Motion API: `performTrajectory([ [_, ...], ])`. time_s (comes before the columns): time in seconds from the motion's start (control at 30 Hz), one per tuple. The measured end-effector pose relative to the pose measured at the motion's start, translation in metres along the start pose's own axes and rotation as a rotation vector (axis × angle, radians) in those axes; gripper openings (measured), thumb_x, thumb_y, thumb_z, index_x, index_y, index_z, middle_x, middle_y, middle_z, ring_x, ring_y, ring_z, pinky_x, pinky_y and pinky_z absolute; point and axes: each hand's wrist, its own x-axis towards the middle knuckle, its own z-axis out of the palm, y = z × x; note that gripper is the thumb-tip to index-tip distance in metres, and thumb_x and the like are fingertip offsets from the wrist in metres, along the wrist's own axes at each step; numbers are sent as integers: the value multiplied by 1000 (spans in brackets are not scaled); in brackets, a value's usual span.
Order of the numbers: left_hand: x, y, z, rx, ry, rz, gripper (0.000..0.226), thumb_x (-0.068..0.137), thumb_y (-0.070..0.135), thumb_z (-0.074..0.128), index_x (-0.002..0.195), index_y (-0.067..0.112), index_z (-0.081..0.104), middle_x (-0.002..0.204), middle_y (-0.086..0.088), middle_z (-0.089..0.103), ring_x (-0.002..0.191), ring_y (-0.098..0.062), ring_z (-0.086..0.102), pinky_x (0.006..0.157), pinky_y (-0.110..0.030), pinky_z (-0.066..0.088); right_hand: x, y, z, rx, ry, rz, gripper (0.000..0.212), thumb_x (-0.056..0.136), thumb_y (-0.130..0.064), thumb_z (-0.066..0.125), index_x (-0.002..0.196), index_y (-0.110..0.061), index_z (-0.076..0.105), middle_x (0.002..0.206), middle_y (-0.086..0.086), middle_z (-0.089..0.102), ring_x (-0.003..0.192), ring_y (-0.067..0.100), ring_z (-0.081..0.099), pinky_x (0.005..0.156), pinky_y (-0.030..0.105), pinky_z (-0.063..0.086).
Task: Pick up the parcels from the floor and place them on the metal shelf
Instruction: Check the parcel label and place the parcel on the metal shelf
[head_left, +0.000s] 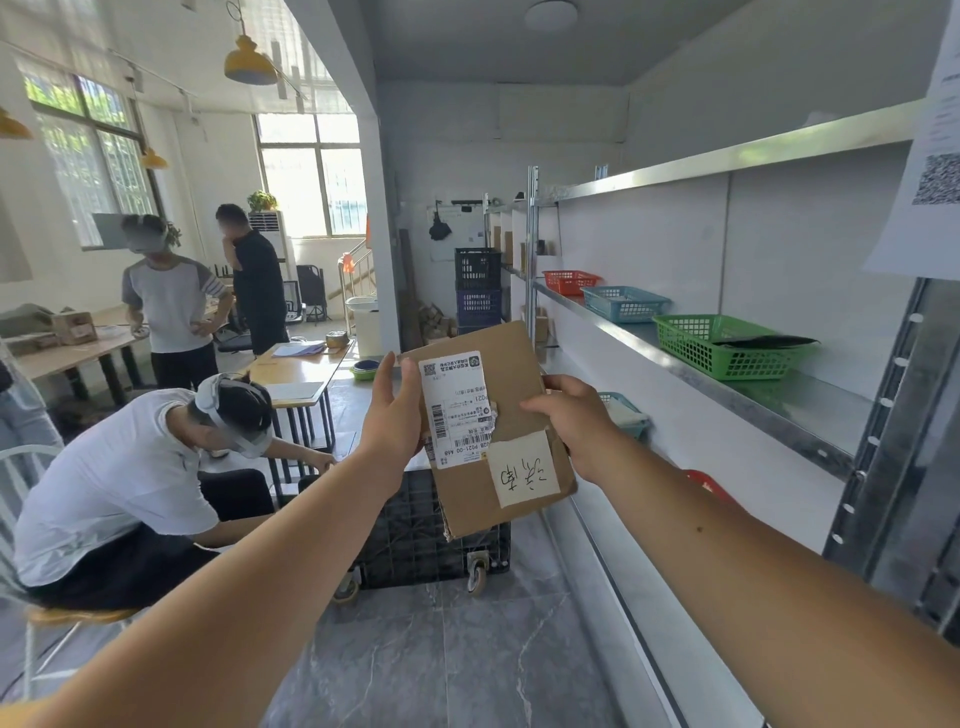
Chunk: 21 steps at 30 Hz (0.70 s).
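Note:
I hold a flat brown cardboard parcel (506, 374) up in front of me at chest height, its face with a white shipping label and a handwritten white note turned toward me. My left hand (392, 415) grips its left edge and my right hand (576, 421) grips its right edge. The metal shelf (810, 405) runs along the wall on my right, its middle board level with the parcel and a short way to the right of it.
On the shelf stand a green basket (727, 345), a blue basket (623, 303) and a red basket (570, 281). A black wheeled crate (415, 540) sits on the floor under the parcel. A seated person (135, 483) bends over at my left; two others stand by tables farther back.

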Motion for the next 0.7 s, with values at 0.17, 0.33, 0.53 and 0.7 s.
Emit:
performTrajectory([
  [0.17,6,6,2,-42,20,-48,50,105,64,32,149,42,45,102,-2,71,104,-31,75,86,-51,65,3,3,-4,-54,-121,69,65,89,-5,70,145,-33,54,111,11,77,88,31,76,68,41,58],
  [0.33,9,9,-1,-136,67,-104,42,106,63,33,138,40,46,117,-7,70,106,-36,73,87,-59,63,1,-2,-16,-124,-279,94,64,99,-5,62,141,-53,51,94,-1,74,81,17,69,51,25,51],
  [0.53,14,5,-2,-275,217,-149,51,102,69,35,138,35,47,89,-2,65,97,-31,73,88,-55,62,11,8,-5,-112,-191,-24,77,86,7,74,151,-29,55,135,3,71,98,23,75,71,33,59],
  [0.7,18,6,-9,-427,311,-194,47,97,67,46,127,30,52,86,-2,63,89,-27,67,88,-52,60,10,9,4,-49,-45,-150,47,75,-4,89,115,-24,75,118,14,74,88,20,76,68,28,58],
])
